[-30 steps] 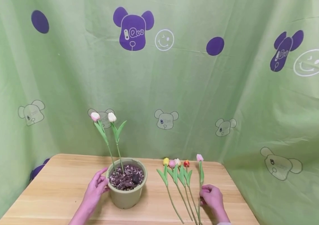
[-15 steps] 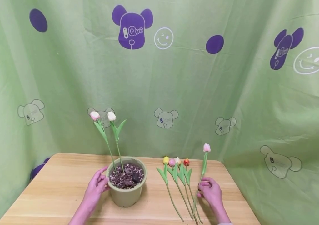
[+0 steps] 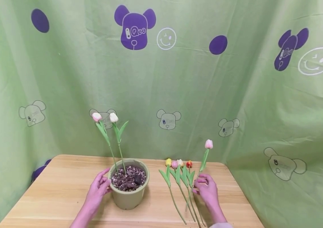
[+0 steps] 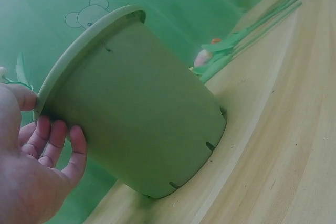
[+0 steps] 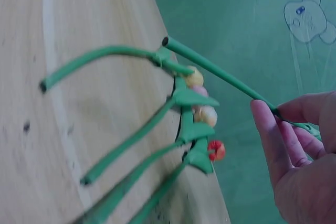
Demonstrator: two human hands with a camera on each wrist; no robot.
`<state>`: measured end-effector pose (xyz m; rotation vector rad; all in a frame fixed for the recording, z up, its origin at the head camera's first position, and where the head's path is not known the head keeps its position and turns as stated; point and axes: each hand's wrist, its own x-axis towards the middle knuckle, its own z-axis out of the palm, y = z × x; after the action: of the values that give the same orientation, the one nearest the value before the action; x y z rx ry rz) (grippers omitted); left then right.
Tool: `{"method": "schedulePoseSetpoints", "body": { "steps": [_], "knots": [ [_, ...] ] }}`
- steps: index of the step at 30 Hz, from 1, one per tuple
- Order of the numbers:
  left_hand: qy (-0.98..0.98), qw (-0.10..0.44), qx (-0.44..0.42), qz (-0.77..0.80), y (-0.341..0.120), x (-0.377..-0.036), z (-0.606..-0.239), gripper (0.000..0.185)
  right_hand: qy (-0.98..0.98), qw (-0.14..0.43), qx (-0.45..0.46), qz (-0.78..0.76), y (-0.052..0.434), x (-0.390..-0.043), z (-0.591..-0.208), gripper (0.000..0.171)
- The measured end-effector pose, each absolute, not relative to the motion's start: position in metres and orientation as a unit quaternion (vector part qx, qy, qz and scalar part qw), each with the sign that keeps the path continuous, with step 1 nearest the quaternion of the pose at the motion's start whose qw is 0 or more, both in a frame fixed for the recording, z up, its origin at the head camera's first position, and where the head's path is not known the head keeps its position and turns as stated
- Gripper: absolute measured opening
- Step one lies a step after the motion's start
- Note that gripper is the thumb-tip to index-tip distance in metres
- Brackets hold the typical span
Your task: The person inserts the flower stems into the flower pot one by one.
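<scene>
My left hand (image 3: 96, 190) grips the rim of a green flowerpot (image 3: 128, 201) on its left side. In the left wrist view the thumb lies over the rim, with fingertips (image 4: 79, 135) against the outer wall. Two artificial tulips, one pink-white (image 3: 96, 117) and one white (image 3: 114, 117), stand in the pot's dark soil (image 3: 128, 183). My right hand (image 3: 208, 191) pinches the green stem of a pink tulip (image 3: 208, 144), bloom up and tilted right. The right wrist view shows its stem (image 5: 220, 73) raised over the table, with the cut end free.
Several tulips lie side by side on the wooden table (image 3: 61, 190) between pot and right hand, among them a yellow one (image 3: 168, 162) and a red one (image 3: 189, 164). A green printed curtain (image 3: 161, 79) hangs behind and around the table.
The pink tulip in my right hand has risen off the table and tilted, its stem end swinging left. The right hand has moved up and left. The left hand stays at the pot.
</scene>
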<state>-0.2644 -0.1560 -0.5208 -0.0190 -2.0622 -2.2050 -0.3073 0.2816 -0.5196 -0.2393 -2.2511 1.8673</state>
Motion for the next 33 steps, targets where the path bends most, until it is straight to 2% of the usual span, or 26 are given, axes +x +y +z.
{"method": "schedulePoseSetpoints", "body": {
  "steps": [25,33],
  "knots": [
    [-0.674,0.064,-0.001,-0.736,-0.154,-0.266,-0.524,0.057,-0.653,0.104,0.018,0.750,0.170,-0.311,-0.465,0.044],
    [-0.674,0.063,0.001,-0.736,-0.154,-0.266,-0.522,0.056,-0.628,0.125,0.039,0.767,0.138,-0.320,-0.452,0.043]
  ]
}}
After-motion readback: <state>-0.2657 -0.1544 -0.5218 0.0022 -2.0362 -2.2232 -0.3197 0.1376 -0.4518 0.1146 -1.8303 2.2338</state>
